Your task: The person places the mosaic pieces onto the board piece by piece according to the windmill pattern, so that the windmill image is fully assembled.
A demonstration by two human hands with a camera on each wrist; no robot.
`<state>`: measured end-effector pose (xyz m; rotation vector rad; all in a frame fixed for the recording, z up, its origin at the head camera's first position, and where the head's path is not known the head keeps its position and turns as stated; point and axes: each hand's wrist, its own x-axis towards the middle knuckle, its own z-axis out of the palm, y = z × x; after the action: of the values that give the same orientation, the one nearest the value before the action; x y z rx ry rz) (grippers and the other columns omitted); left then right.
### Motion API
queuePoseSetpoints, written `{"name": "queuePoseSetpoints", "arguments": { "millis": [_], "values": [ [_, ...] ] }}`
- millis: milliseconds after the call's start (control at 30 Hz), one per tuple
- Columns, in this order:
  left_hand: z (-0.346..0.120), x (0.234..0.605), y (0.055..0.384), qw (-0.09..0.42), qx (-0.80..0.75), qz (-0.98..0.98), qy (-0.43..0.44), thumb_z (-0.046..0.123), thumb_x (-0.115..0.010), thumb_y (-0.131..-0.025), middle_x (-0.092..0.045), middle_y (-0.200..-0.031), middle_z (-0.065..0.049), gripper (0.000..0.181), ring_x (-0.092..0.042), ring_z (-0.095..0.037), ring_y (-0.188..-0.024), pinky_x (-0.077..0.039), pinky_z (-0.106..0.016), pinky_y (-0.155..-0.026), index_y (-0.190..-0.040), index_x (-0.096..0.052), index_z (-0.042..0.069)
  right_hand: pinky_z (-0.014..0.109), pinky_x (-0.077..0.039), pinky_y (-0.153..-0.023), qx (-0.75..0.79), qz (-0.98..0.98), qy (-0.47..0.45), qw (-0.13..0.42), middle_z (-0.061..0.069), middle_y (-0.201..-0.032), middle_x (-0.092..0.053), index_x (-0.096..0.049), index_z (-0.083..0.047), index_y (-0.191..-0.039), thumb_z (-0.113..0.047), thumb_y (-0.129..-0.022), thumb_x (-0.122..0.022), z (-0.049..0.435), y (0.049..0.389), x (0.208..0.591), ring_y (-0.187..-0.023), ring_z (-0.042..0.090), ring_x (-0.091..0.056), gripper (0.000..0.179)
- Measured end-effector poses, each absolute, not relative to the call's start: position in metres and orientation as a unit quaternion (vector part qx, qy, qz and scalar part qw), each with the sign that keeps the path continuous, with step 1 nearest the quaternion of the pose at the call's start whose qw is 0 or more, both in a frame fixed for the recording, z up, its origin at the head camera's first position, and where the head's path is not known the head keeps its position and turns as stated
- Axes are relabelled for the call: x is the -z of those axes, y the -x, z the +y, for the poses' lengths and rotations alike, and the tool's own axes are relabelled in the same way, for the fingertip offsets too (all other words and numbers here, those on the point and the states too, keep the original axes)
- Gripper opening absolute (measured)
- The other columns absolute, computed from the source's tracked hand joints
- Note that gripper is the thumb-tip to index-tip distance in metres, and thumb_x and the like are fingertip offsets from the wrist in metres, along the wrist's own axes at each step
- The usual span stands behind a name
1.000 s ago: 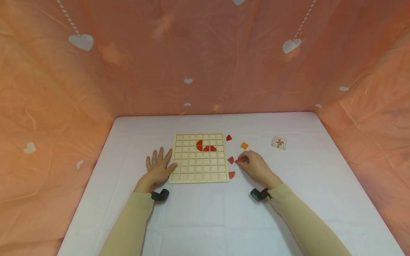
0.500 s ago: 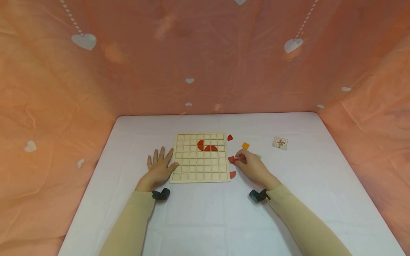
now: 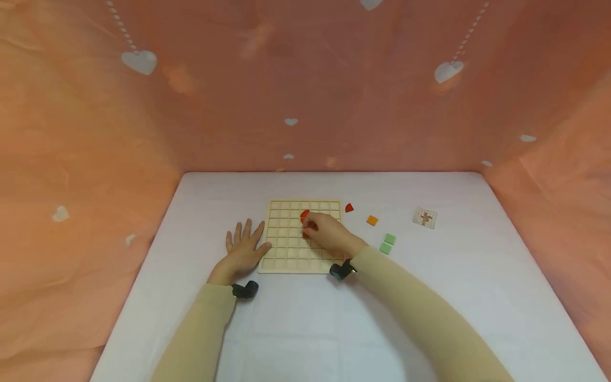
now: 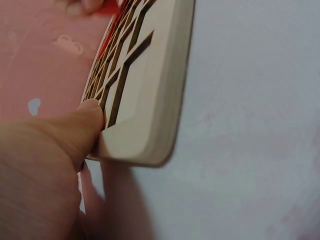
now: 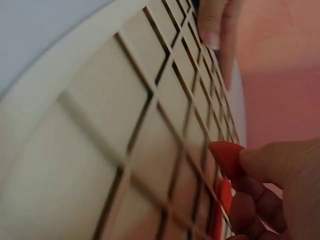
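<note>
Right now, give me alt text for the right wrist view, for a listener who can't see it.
A person's right hand pinches a red, wedge-shaped piece at a pale wooden board with a square grid. More red pieces lie just below in the picture; the left hand rests at the board's upper edge.

Right hand [image 5: 290, 180]: we pinch a red piece [image 5: 226, 156] by the board [image 5: 55, 155].
Board: pale, with many little squares [image 5: 102, 75].
Second red bit [image 5: 225, 196]: near our piece, on the board.
Left hand [image 5: 219, 30]: we touch the board's far side.
Cloth [image 5: 280, 95]: pink.
</note>
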<state>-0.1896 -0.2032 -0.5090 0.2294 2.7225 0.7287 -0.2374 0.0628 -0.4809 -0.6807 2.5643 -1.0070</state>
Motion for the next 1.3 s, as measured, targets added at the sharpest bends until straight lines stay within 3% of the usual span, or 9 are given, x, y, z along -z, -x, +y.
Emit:
{"name": "queuePoseSetpoints", "arguments": {
  "millis": [433, 633, 867, 1300],
  "values": [
    [-0.203, 0.51, 0.19, 0.152, -0.256, 0.952, -0.075, 0.049, -0.04, -0.101, 0.013, -0.159, -0.02, 0.072, 0.024, -0.038, -0.141, 0.022, -0.058, -0.105, -0.157, -0.011, 0.014, 0.029, -0.048, -0.081, 0.373, 0.895, 0.218, 0.105, -0.006, -0.097, -0.063, -0.061, -0.015, -0.112, -0.026, -0.099, -0.057, 0.031, 0.243, 0.494, -0.088, 0.011, -0.058, 0.017],
    [-0.201, 0.51, 0.191, 0.156, -0.257, 0.951, -0.073, 0.05, -0.04, -0.101, 0.013, -0.159, -0.02, 0.072, 0.025, -0.038, -0.141, 0.023, -0.057, -0.104, -0.157, -0.011, 0.015, 0.03, -0.05, -0.075, 0.437, 0.874, 0.182, 0.112, -0.002, -0.09, -0.065, -0.062, -0.009, -0.107, -0.019, -0.098, -0.059, 0.036, 0.243, 0.488, -0.082, 0.013, -0.059, 0.014],
    [-0.202, 0.511, 0.19, 0.156, -0.253, 0.952, -0.073, 0.049, -0.039, -0.101, 0.013, -0.159, -0.02, 0.072, 0.024, -0.039, -0.141, 0.022, -0.058, -0.104, -0.157, -0.01, 0.015, 0.027, -0.048, -0.076, 0.396, 0.888, 0.193, 0.129, -0.006, -0.085, -0.064, -0.064, -0.015, -0.097, -0.02, -0.095, -0.064, 0.029, 0.245, 0.489, -0.081, 0.01, -0.059, 0.005],
    [-0.202, 0.51, 0.188, 0.16, -0.273, 0.946, -0.066, 0.049, -0.041, -0.1, 0.014, -0.159, -0.017, 0.072, 0.025, -0.036, -0.141, 0.023, -0.056, -0.105, -0.157, -0.011, 0.017, 0.031, -0.049, -0.085, 0.34, 0.915, 0.198, 0.086, 0.0, -0.096, -0.061, -0.071, -0.009, -0.1, -0.016, -0.092, -0.069, 0.019, 0.234, 0.494, -0.092, 0.015, -0.057, 0.012]
  ]
}}
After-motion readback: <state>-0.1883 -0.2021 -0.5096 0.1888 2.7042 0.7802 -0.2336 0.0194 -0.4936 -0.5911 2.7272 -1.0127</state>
